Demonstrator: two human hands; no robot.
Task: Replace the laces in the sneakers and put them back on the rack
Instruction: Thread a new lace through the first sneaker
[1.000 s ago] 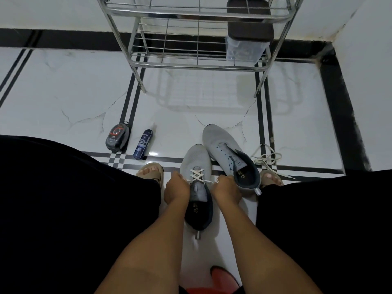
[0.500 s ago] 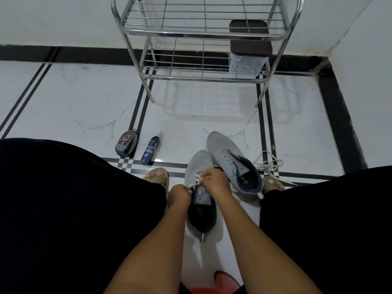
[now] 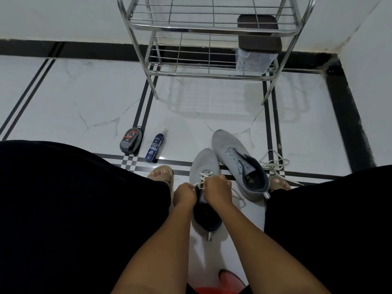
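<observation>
Since a second ago both hands have closed in over the eyelets: the right hand has crossed from the shoe's right side to its middle, fingers curled and pinching the white lace, while the left hand pinches the other end. The nearer grey sneaker, at lower centre, shows only two crossings, so lacing looks barely begun. Right of it, the second sneaker lies unlaced beside a loose lace; the steel rack waits at top
</observation>
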